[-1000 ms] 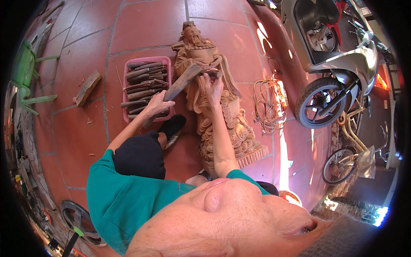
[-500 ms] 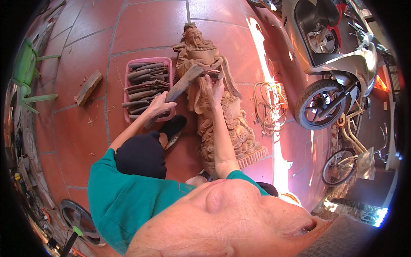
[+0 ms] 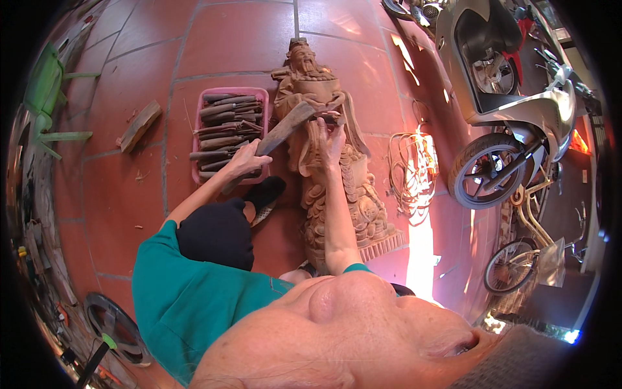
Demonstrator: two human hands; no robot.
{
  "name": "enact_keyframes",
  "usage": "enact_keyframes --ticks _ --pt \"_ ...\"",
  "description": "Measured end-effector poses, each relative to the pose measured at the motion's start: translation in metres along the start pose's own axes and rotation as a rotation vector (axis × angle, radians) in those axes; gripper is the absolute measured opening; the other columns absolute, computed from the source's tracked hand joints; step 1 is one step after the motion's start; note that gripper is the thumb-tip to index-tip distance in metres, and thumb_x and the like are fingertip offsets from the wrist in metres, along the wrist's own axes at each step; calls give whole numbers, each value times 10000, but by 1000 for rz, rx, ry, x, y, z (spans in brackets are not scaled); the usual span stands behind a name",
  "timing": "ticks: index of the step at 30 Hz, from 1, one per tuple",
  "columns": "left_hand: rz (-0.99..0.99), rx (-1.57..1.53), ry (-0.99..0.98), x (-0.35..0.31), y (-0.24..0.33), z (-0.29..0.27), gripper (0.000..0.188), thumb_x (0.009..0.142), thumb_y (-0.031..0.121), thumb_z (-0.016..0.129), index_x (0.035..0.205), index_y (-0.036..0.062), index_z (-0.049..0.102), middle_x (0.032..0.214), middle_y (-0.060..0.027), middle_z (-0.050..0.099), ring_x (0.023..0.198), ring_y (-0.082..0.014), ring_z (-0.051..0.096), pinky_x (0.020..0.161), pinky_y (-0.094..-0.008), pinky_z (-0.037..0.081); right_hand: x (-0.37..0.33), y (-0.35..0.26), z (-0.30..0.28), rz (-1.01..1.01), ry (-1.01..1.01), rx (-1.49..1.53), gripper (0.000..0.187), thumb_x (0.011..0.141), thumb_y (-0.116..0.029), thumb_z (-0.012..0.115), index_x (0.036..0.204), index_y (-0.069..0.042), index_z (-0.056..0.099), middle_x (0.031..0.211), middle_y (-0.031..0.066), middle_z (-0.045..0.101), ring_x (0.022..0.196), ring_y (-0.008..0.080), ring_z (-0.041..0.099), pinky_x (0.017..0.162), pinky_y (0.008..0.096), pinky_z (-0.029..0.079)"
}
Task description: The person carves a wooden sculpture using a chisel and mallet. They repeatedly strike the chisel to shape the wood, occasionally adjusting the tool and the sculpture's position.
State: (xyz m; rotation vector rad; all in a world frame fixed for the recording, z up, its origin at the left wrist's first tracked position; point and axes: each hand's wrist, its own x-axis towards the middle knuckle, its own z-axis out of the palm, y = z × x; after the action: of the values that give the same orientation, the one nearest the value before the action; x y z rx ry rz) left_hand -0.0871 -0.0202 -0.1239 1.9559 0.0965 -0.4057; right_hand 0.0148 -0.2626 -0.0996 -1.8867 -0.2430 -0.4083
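A carved wooden statue [image 3: 314, 86] of a bearded, robed figure lies on its back on the tiles, head away from me. My left hand [image 3: 246, 159] grips a long flat wooden mallet [image 3: 285, 129], slanted up and right across the statue's edge. Its broad end is by the statue's hands. Close beside that end, my right hand [image 3: 331, 141] is closed around a slim dark carving chisel [image 3: 329, 117] at the statue's middle. My fingers and the mallet hide most of the chisel, including its tip.
A pink tray [image 3: 266, 117] of dark-handled carving tools stands left of the statue. Farther left lie a wood block [image 3: 140, 126] and a green chair [image 3: 45, 97]. Coiled cord [image 3: 411, 168] lies on the right, near a motor scooter [image 3: 492, 159] and a bicycle [image 3: 515, 262].
The view has shifted slightly, so the scene sits a little lower and farther right. The dark chisel shows less beyond my right fingers. Both hands keep their holds.
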Motion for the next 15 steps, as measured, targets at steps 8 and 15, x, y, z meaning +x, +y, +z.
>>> enact_keyframes --ticks 8,15 --pt "-14 -23 -19 -1 3 0 518 850 329 760 1167 -16 540 804 -132 645 681 -214 661 632 -383 542 0 4 -4 -4 -37 -43 357 996 -179 708 1294 -40 569 980 96 722 826 155 672 762 307 540" --pt "-19 15 -11 1 0 0 546 830 325 785 1175 -19 537 838 -145 657 702 -217 677 641 -394 549 -1 -10 -4 36 -49 1 338 998 -169 702 1285 -40 577 991 93 725 846 160 686 768 310 542"
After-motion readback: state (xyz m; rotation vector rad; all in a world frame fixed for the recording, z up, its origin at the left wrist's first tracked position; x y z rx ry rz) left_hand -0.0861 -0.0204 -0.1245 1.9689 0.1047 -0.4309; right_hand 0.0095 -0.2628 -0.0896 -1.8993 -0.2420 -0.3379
